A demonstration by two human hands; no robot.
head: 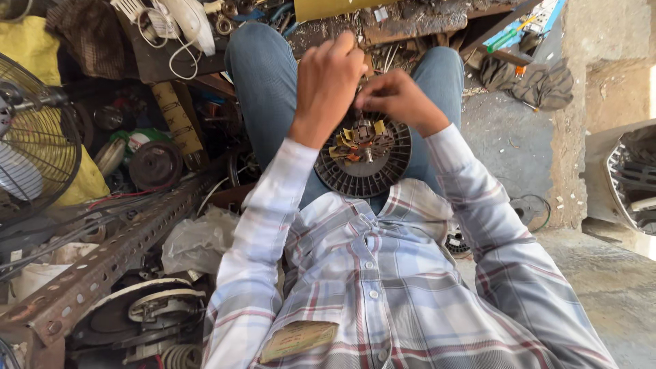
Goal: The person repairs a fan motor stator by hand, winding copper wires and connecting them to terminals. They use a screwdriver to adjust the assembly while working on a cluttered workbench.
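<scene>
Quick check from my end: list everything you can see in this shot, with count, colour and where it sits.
Round finned motor part: one, dark grey with yellow and copper-coloured pieces at its centre, on the person's lap.
Table fan: one, dark wire guard, far left edge.
Perforated angle bar: one, rusty brown, running diagonally at lower left.
Clear plastic bag: one, crumpled, beside the bar.
White cable: one, looped, top left among clutter.
Dark pulley-like disc: one, left of the knee.
Grey cloth: one, crumpled on the concrete floor, upper right.
Left hand: one, over the part's top edge, fingers curled.
Right hand: one, fingertips pinching at the part's centre; what they pinch is too small to tell.
</scene>
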